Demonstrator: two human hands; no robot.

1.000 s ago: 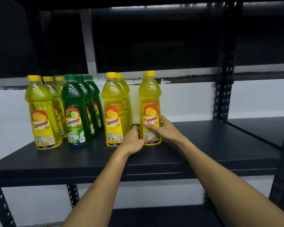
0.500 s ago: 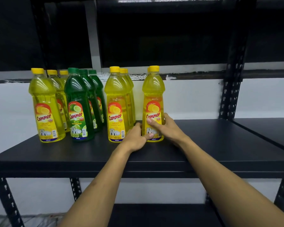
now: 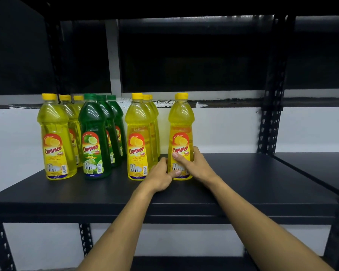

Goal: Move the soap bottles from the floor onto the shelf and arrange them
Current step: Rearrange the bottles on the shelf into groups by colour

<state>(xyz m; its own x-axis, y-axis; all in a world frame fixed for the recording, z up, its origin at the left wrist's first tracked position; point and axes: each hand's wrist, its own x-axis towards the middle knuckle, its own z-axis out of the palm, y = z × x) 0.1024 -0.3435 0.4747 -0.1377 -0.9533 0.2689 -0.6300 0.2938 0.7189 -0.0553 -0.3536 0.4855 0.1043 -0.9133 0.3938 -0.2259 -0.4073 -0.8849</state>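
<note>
A white wall [image 3: 223,132] (dark-streaked band on top) behind.

Both forearms are bare to the frame edge, the left hand [image 3: 160,176] and right hand [image 3: 195,165] ungloved.

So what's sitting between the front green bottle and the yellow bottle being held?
In the head view, one row of yellow lemon bottles stands between the front green bottle and the held yellow bottle.
</note>
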